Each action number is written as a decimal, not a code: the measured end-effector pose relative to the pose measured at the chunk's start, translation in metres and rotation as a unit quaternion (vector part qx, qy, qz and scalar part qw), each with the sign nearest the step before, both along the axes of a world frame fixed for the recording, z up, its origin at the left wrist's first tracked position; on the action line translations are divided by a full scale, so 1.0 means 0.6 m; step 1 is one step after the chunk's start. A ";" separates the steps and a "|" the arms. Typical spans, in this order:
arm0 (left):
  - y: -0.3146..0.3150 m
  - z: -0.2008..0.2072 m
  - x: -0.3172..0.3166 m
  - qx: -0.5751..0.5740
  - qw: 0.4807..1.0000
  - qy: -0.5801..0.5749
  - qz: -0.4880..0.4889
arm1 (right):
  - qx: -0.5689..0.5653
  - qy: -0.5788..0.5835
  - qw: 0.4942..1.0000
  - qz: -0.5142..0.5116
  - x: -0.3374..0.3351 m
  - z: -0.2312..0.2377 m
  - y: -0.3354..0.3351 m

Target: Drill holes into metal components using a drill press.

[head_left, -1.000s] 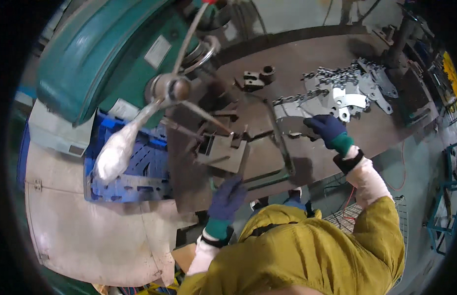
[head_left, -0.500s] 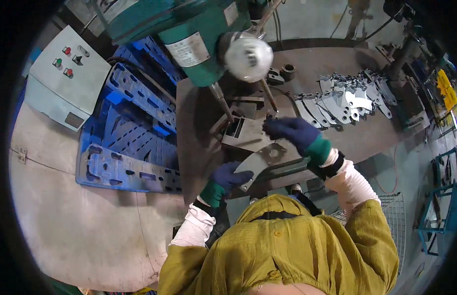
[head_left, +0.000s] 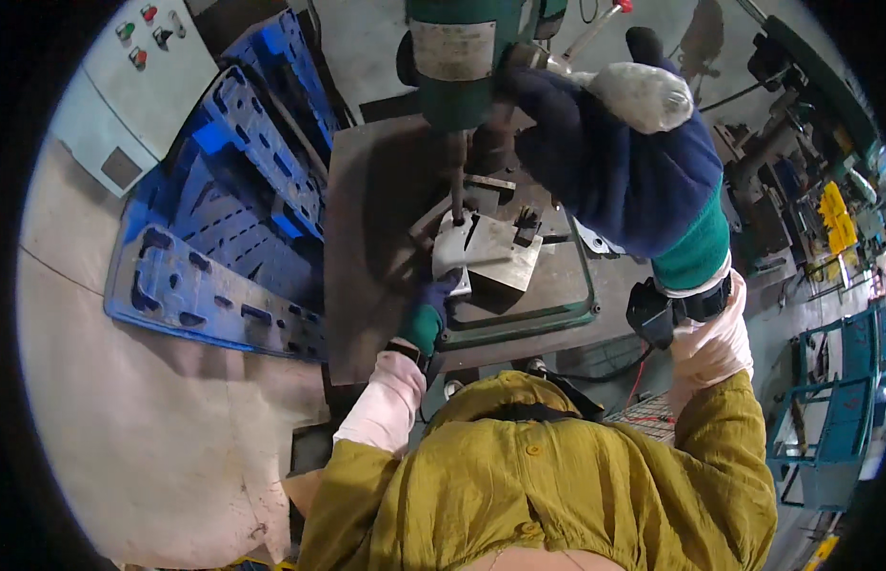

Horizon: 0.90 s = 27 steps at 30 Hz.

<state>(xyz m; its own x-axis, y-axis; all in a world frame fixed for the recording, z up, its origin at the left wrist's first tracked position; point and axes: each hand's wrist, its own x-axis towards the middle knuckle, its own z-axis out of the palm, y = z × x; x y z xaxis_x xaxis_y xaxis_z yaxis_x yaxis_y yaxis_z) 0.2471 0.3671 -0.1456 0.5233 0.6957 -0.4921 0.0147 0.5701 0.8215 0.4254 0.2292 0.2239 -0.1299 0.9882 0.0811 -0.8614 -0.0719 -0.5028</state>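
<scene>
My left hand (head_left: 439, 303), in a dark blue glove with a green cuff, is closed on the lower end of a curved metal plate (head_left: 452, 249). That plate lies against the metal fixture block (head_left: 505, 259) on the green machine base (head_left: 528, 328). Above it, the drill press spindle (head_left: 457, 167) comes down to the plate's upper end; I cannot tell whether they touch. My right hand (head_left: 633, 171), gloved alike, is raised beside the green drill head (head_left: 452, 95). Its fingers and thumb are round the plastic-wrapped handle knob (head_left: 643, 97).
Blue plastic pallets (head_left: 214, 295) stand left of the brown worktable (head_left: 367, 238), near a pale control box (head_left: 129, 105) with buttons. Part of a metal plate pile (head_left: 595, 238) shows behind my right hand. Teal racks (head_left: 828, 404) and a wire basket (head_left: 647, 419) are at the right.
The curved plate has moved from in front of the fixture onto its left side, with my left hand on it. My right hand has left the fixture and risen to the handle knob.
</scene>
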 end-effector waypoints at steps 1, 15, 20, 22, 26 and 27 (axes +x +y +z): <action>0.001 0.006 0.010 0.011 0.999 -0.020 0.030 | -0.015 0.014 0.999 0.026 0.003 0.004 0.005; -0.008 0.031 0.016 -0.036 0.998 0.029 0.040 | -0.114 0.192 0.967 0.121 0.036 0.002 0.017; 0.000 0.030 0.016 -0.104 0.993 0.056 -0.020 | -0.060 0.089 0.992 -0.059 -0.007 -0.034 0.001; -0.010 0.039 0.016 -0.082 0.996 0.022 -0.008 | -0.056 0.058 0.994 -0.076 -0.019 -0.059 -0.008; -0.015 0.070 0.017 -0.049 0.996 0.071 0.002 | -0.055 -0.061 0.996 -0.024 -0.001 -0.139 0.004; -0.013 0.067 0.015 -0.043 0.996 0.078 -0.004 | -0.064 -0.101 0.992 -0.032 0.000 -0.153 0.002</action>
<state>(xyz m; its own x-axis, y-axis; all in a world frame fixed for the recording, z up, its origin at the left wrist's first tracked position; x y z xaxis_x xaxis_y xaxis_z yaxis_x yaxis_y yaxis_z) 0.2562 0.3592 -0.1055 0.4417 0.6439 -0.6247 0.1424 0.6372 0.7575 0.4251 0.2306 0.1323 -0.0680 0.9954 -0.0671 -0.7492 -0.0953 -0.6555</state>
